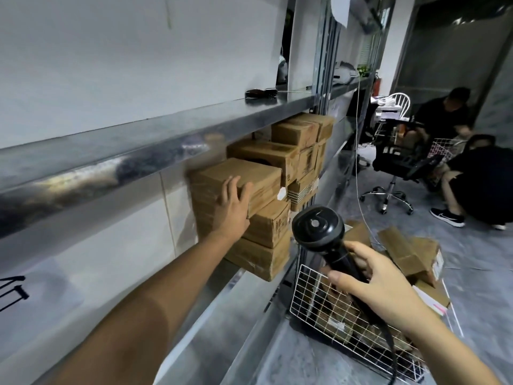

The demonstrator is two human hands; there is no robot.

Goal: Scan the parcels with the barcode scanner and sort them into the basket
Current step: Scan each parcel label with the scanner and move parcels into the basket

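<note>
Top parcel crowning a stack of brown cardboard parcels on the metal shelf, directly under the left hand. Fingers laid straight across its lid, thumb spread to the right, palm at the near edge; curled round nothing. Below that hand, two more boxes of the same stack. Beyond its fingertips, further boxes piled deeper along the shelf.

Right of that hand and nearer, the barcode scanner: black, head upward, handle clasped in the right hand, fingers and thumb wrapped round it. Black cord trailing down past this wrist.

Beneath the right hand, the wire basket on the floor, loaded with loose parcels, some heaped above its rim.

Far beyond the right hand, an office chair and two people low near the floor, blurred.
</note>
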